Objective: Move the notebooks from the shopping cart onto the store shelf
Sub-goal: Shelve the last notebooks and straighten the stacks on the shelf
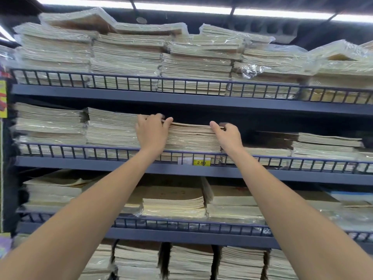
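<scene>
Head view: I was seating a batch of notebooks (191, 136) on the middle shelf (80, 163).
My left hand (152, 132) and right hand (229, 136) each curled over one end of the stack's top layer, gripping it behind the wire rail (113, 147). The next move, I judged, called for squaring the stack with its neighbours, then letting go. One yellow tag (201, 163) read "2.00"; the cart was out of sight.

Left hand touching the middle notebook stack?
Touching. Head view: the left hand lies on the notebook stack, fingers curled over its top edge.
</scene>
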A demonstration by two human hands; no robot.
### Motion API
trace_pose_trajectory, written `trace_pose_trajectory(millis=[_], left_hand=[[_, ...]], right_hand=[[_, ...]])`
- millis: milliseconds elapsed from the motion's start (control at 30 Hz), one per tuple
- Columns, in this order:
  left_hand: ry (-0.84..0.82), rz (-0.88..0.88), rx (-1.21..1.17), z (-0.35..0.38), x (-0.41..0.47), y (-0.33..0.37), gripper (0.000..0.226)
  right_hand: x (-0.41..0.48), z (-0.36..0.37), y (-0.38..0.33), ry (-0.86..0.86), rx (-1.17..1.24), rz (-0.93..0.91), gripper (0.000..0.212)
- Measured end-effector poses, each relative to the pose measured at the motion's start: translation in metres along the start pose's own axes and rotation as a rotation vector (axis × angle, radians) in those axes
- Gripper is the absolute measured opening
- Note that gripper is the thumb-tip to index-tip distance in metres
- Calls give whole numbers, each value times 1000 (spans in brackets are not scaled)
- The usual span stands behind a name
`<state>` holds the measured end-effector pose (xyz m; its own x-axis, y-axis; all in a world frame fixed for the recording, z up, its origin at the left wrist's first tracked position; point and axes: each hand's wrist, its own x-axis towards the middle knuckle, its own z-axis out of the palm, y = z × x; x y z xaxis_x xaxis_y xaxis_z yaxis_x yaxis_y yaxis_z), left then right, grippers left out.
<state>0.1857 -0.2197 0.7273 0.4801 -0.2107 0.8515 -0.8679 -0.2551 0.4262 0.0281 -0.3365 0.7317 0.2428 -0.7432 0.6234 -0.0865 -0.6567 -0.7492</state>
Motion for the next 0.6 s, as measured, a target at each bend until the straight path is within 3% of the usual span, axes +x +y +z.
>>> trace_pose_trajectory(millis=[367, 600], left_hand=[[60, -128, -192, 11, -3, -4, 33], [31, -70, -214, 14, -10, -7, 32]], right_hand=[[1, 2, 4, 163, 55, 35, 47], [2, 1, 5, 204, 76, 81, 43]])
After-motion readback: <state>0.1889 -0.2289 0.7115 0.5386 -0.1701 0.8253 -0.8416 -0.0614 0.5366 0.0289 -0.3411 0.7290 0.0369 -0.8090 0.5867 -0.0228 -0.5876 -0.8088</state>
